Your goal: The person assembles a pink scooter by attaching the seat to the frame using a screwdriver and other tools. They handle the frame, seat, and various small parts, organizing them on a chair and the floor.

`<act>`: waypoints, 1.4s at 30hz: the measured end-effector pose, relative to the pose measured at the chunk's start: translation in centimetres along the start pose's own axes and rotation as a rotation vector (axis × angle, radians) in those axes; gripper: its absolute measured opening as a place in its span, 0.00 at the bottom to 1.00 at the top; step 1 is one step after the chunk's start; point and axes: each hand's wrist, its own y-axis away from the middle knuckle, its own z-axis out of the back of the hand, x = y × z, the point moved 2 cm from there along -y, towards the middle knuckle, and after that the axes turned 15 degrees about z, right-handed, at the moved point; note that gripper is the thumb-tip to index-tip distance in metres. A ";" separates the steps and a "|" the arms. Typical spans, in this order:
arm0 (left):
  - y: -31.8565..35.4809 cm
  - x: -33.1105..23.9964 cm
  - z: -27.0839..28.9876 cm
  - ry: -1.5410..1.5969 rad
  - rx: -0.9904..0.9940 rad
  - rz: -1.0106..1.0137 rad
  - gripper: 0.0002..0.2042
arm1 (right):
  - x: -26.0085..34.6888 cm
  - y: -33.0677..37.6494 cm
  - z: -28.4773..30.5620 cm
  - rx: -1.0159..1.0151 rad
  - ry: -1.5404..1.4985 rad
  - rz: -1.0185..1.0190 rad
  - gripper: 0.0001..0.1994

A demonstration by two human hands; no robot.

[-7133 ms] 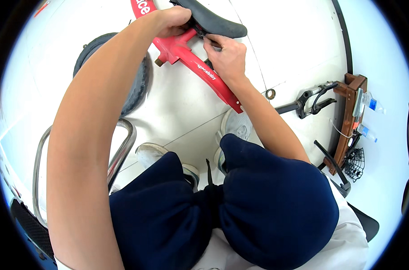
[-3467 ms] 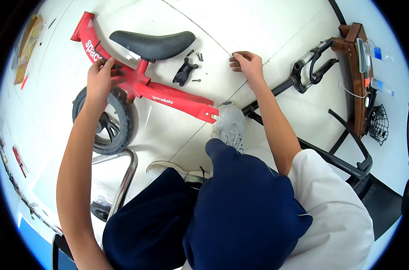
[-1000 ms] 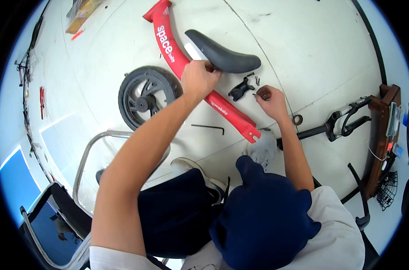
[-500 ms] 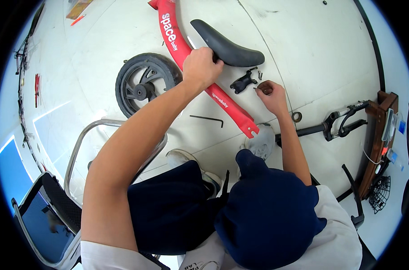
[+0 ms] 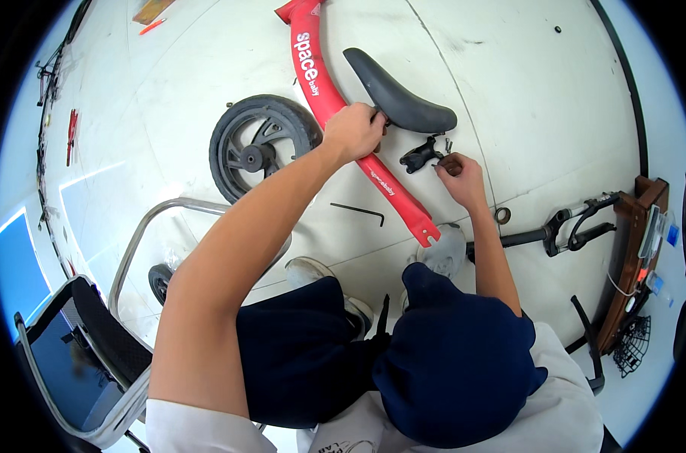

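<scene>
A red bike frame (image 5: 335,94) lies slantwise on the floor, its notched end toward me. My left hand (image 5: 354,132) is closed over its middle, fingertips beside the underside of a black saddle (image 5: 403,94). What exactly the fingertips touch there is hidden. Right of the frame lies a black handlebar stem (image 5: 420,156), with small bolts (image 5: 448,145) by it. Close against the stem, my right hand (image 5: 461,181) is closed in a pinch. A small dark tip shows at its fingers, too little to name.
Left of the frame lies a black wheel (image 5: 263,147). A hex key (image 5: 358,210) is nearer my feet. To the right are a dark ring (image 5: 502,216), a fork (image 5: 558,226) and a wooden stand (image 5: 630,249). A metal tube rail (image 5: 143,226) and a chair (image 5: 94,355) are at left.
The whole view has shifted, so things appear lower and farther right. My right hand has come closer to the stem and bolts. The left hand keeps its place on the frame.
</scene>
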 end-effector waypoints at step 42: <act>-0.1 0.5 0.2 0.080 -0.227 -0.243 0.14 | 8.5 -5.1 -8.0 -0.172 -1.371 -0.318 0.13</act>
